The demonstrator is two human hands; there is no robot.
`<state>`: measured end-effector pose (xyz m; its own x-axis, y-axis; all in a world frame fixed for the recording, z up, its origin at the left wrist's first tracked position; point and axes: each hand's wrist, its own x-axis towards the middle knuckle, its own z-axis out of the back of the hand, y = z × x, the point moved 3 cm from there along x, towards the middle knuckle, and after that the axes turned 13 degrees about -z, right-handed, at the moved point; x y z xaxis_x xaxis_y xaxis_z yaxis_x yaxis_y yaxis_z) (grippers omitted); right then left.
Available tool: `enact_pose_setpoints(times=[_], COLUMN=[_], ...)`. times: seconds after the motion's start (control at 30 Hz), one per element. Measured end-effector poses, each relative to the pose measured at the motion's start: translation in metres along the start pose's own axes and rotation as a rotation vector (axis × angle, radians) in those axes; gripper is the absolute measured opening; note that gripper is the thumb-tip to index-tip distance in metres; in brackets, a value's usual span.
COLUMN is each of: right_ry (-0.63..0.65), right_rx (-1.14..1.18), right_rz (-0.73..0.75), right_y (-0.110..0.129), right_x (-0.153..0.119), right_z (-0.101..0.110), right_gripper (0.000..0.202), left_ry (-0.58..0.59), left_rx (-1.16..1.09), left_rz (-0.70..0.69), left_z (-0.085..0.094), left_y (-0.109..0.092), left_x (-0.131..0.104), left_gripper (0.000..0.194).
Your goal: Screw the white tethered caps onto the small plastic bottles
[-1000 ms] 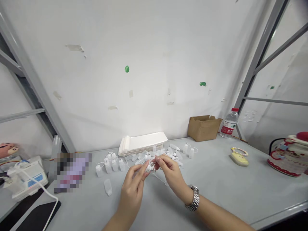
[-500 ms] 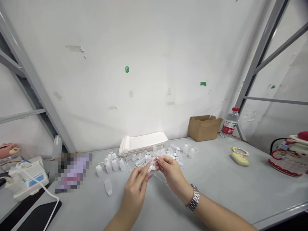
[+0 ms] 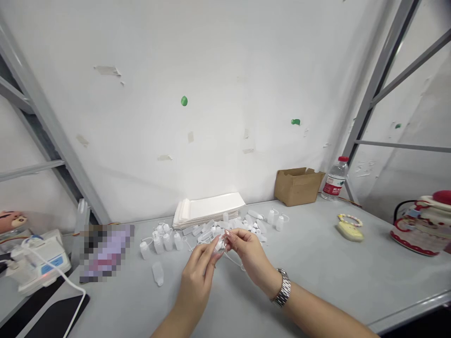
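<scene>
Between its thumb and fingers my left hand point(image 3: 198, 273) pinches a small white bottle cap piece point(image 3: 220, 244), with a translucent bottle body partly hidden below it. My right hand point(image 3: 249, 253), with a metal watch on the wrist, is closed at the same piece; its fingertips hold something small and clear at the top, too small to make out. Behind the hands lies a pile of loose translucent bottles and white caps point(image 3: 211, 230). Several capped bottles point(image 3: 158, 243) stand to the left. One uncapped bottle point(image 3: 158, 273) lies nearer on the grey table.
A stack of white sheets point(image 3: 211, 209) lies against the wall. Two capped bottles point(image 3: 279, 223) stand right of the pile. Farther right are a cardboard box point(image 3: 298, 188), a water bottle point(image 3: 333, 180), a yellow case point(image 3: 349, 231) and a decorated pot point(image 3: 421, 227). A power strip point(image 3: 42, 263) is at left.
My right fingertips have drawn slightly closer to my left fingers over the small piece. The whole view has shifted slightly.
</scene>
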<state>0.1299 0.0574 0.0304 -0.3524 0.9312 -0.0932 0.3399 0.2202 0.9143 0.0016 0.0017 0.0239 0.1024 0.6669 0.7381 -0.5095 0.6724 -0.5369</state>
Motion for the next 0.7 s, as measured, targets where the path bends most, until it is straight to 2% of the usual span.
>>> enact_pose_setpoints(times=[0.27,0.7], right_ry=[-0.017,-0.091], right_rx=[-0.039,-0.166], right_rz=[0.027,0.114], right_y=[-0.0002,0.0091], right_x=[0.0006,-0.0057], right_z=[0.0007,-0.0021], right_gripper=[0.027,0.026], left_ry=[0.025,0.036], left_rx=[0.094,0.109], left_rz=[-0.092,-0.048], left_z=[-0.0003,-0.0014], left_y=[-0.0003,0.0005], left_x=[-0.0005,-0.0019], left_gripper=[0.035,0.034])
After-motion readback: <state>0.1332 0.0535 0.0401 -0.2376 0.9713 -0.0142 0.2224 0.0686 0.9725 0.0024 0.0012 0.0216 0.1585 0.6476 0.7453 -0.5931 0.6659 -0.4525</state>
